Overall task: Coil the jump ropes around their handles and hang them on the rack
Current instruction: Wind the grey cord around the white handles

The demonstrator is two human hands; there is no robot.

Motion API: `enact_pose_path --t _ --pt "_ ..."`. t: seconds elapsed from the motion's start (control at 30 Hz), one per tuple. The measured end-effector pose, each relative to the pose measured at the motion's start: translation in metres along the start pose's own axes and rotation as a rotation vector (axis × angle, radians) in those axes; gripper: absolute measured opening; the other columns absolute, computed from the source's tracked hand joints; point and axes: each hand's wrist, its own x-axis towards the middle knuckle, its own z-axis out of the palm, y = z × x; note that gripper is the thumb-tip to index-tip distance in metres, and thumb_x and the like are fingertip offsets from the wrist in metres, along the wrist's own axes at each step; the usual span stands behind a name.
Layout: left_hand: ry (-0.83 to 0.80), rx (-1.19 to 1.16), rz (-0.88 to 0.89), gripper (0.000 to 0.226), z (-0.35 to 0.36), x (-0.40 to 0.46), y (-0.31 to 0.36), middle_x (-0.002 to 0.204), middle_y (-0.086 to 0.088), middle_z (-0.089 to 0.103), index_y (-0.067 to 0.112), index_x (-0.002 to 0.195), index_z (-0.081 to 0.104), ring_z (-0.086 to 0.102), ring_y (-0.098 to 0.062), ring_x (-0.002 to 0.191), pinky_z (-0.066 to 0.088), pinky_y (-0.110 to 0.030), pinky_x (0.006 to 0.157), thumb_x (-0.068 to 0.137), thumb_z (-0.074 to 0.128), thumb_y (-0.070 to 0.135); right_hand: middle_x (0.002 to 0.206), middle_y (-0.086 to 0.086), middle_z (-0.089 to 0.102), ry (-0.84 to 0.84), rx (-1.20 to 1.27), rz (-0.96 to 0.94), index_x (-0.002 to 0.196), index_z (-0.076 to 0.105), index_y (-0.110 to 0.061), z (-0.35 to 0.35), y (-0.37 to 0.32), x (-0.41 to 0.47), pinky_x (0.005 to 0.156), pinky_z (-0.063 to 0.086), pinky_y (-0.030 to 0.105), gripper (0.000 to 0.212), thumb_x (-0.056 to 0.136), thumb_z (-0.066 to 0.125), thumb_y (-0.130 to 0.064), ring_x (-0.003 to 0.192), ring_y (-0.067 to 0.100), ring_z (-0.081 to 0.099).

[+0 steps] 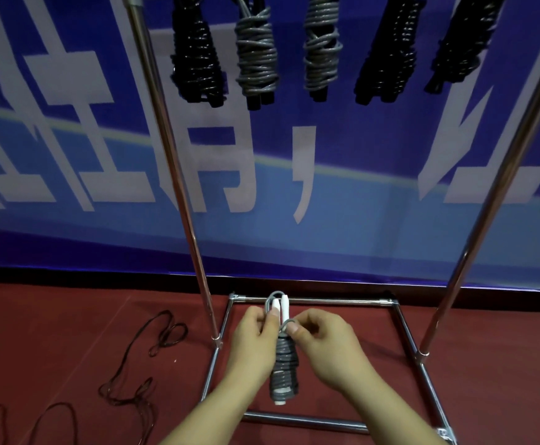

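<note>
A grey jump rope (283,367) is coiled around its two white handles (280,308), held upright low in the middle of the view. My left hand (252,342) grips the handles from the left, thumb against them. My right hand (323,343) pinches a small grey loop of the rope's end just above the coil. Over my hands stands the chrome rack (178,175), with several coiled black and grey ropes (257,59) hanging near its top.
A loose dark rope (140,367) lies uncoiled on the red floor to the left. The rack's square base frame (307,422) surrounds the spot below my hands. A blue banner (358,203) with white characters covers the wall behind.
</note>
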Motion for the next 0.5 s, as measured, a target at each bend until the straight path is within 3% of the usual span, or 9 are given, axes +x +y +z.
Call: enact_pose_path --t 0.07,0.17,0.27,0.4,0.5 --pt "-0.041 0.039 0.051 0.024 -0.004 -0.001 -0.001 0.072 -0.016 0.064 0.021 0.084 0.054 0.052 -0.015 0.061 0.045 -0.045 0.062 0.099 0.059 0.039 0.084 -0.008 0.067 0.038 -0.044 -0.054 0.078 0.065 -0.028 0.000 0.000 0.001 0.075 0.046 0.024 0.014 0.090 0.068 -0.034 0.082 0.003 0.061" --pt "-0.141 0.150 0.089 0.019 -0.009 -0.005 0.004 0.068 0.003 0.065 0.028 0.087 0.054 0.053 -0.009 0.060 0.043 -0.033 0.064 0.102 0.051 0.039 0.083 -0.009 0.066 0.056 -0.020 -0.082 0.075 0.064 -0.028 -0.001 0.000 0.003 0.073 0.044 0.022 0.017 0.091 0.067 -0.033 0.081 0.001 0.060" --pt "-0.261 0.216 0.110 0.024 -0.012 -0.012 0.010 0.063 0.017 0.055 0.024 0.086 0.050 0.047 -0.003 0.060 0.039 -0.030 0.065 0.106 0.043 0.035 0.089 -0.010 0.062 0.063 0.030 -0.113 0.077 0.065 -0.026 -0.001 0.004 0.005 0.079 0.044 0.019 0.015 0.091 0.068 -0.030 0.087 -0.001 0.058" --pt "-0.325 0.190 0.135 0.026 -0.015 -0.018 0.013 0.066 0.017 0.052 0.021 0.085 0.049 0.045 -0.005 0.064 0.040 -0.030 0.067 0.107 0.041 0.032 0.104 -0.011 0.057 0.059 0.151 -0.145 0.073 0.066 -0.024 0.001 0.004 0.002 0.084 0.035 0.004 0.017 0.090 0.071 -0.023 0.100 -0.011 0.052" --pt "-0.306 0.178 0.175 0.026 -0.017 -0.021 0.017 0.066 0.018 0.053 0.022 0.083 0.047 0.045 -0.004 0.064 0.039 -0.032 0.068 0.107 0.041 0.030 0.098 -0.009 0.063 0.064 0.223 -0.115 0.074 0.068 -0.019 0.001 0.004 0.000 0.081 0.045 0.015 0.018 0.091 0.070 -0.025 0.091 -0.002 0.060"
